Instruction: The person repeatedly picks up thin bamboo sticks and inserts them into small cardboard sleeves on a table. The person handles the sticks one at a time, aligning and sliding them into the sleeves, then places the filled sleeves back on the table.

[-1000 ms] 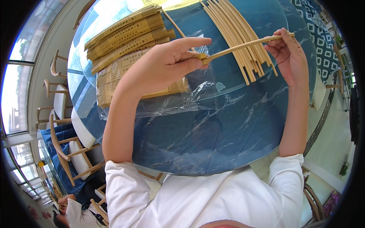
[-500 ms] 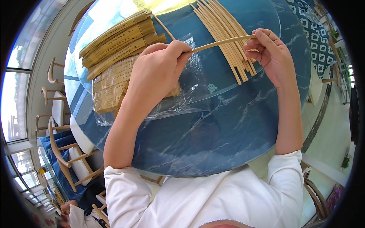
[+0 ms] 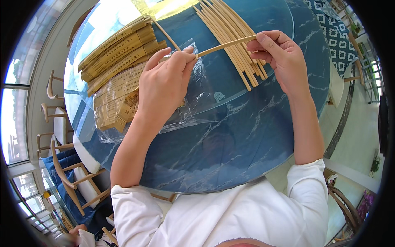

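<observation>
A light wooden chopstick (image 3: 226, 44) is stretched between my two hands above the round table. My left hand (image 3: 164, 78) pinches its left end, with the other fingers loosely lifted. Its right end sits between the thumb and forefinger of my right hand (image 3: 279, 55). Under and beyond my right hand lies a bundle of several chopsticks (image 3: 228, 39). One more thin stick (image 3: 164, 33) runs away from behind my left hand; whether it is held or lying I cannot tell. Left of that are stacked golden paper chopstick sleeves (image 3: 117, 49) with dark print.
A clear plastic bag (image 3: 197, 92) with more golden sleeves lies partly under my left forearm. A glass turntable (image 3: 284, 24) covers the far part of the blue marbled table (image 3: 222, 160). Wooden chairs (image 3: 78, 177) stand at left, and a patterned cloth (image 3: 337, 39) lies far right.
The view has shifted, so the table's things sit slightly farther left. My left fingers have lifted and loosened around the pinch. Both hands still hold the chopstick's ends, which now slants a little more.
</observation>
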Demonstrator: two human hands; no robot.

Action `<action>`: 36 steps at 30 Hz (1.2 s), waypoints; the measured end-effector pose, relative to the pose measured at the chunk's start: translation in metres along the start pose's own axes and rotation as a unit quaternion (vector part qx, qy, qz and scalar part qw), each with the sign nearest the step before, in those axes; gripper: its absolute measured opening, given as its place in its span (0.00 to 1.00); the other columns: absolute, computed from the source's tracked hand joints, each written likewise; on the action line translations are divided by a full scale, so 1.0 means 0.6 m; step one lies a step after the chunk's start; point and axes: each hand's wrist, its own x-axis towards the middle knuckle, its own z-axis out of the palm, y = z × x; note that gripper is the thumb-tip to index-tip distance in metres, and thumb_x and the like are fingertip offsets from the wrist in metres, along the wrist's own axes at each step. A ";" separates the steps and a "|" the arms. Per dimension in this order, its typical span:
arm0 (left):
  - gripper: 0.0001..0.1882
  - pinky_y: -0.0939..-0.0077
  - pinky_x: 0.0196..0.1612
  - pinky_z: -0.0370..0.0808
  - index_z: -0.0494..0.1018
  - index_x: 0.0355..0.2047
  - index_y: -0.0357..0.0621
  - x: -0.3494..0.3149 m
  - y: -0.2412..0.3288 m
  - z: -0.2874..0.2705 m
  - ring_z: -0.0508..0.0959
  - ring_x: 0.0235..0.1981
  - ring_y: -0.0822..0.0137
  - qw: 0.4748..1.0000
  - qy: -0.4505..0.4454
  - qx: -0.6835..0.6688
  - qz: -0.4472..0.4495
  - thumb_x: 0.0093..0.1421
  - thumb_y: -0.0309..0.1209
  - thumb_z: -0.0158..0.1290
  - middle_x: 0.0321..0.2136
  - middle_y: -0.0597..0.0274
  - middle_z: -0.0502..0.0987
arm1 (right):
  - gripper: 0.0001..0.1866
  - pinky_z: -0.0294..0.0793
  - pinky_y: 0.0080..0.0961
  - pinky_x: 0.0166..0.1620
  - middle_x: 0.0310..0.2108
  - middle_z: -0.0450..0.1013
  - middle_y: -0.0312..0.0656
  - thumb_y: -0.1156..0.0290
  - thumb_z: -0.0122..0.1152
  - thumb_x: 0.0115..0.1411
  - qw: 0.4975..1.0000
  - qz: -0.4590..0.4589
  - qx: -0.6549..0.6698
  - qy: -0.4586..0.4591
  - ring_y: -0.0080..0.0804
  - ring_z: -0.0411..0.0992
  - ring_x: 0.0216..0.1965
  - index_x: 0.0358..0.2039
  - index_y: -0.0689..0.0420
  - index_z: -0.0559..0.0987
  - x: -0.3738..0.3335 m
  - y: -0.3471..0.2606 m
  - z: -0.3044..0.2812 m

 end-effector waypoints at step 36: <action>0.08 0.68 0.44 0.85 0.78 0.40 0.47 0.003 0.053 -0.043 0.88 0.35 0.63 0.992 0.007 -0.093 0.079 0.64 0.29 0.66 0.38 0.64 0.89 | 0.08 0.88 0.27 0.47 0.45 0.84 0.48 0.74 0.64 0.71 0.984 -0.054 0.112 -0.128 0.31 0.84 0.45 0.48 0.62 0.79 -0.067 0.002 0.064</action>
